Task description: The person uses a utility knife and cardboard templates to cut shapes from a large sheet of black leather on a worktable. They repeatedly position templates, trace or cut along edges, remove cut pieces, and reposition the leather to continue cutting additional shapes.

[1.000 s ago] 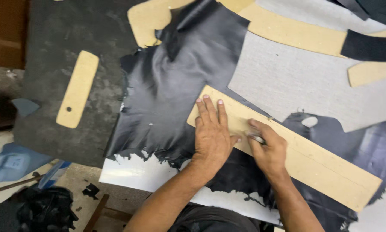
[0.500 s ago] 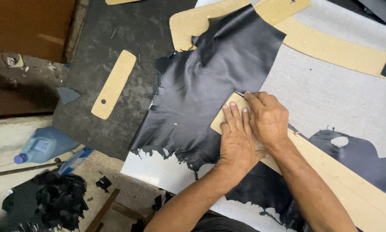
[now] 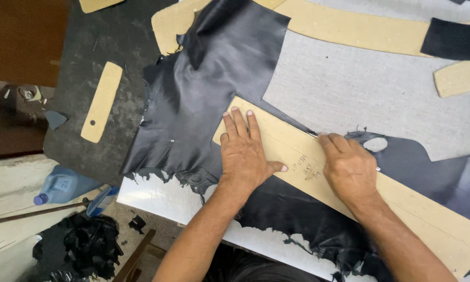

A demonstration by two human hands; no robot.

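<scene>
A long tan cardboard pattern strip [image 3: 402, 209] lies slantwise across a sheet of black leather [image 3: 203, 99] on the worktable. My left hand [image 3: 244, 151] presses flat on the strip's upper left end, fingers spread. My right hand [image 3: 350, 167] rests further right on the strip's far edge and grips a thin blade or marking tool [image 3: 313, 134], whose tip shows at the edge next to my forefinger. Most of the tool is hidden under the fingers.
A grey cloth panel [image 3: 360, 89] lies beyond the strip. More tan patterns lie about: a long one [image 3: 350, 26] at the top, a small one with a hole [image 3: 101, 102] at left. Black scraps [image 3: 83, 245] and a blue bottle [image 3: 62, 185] are on the floor.
My right hand has moved right along the strip's far edge, away from my left hand. The left hand stays pressed on the strip's end. The view has shifted.
</scene>
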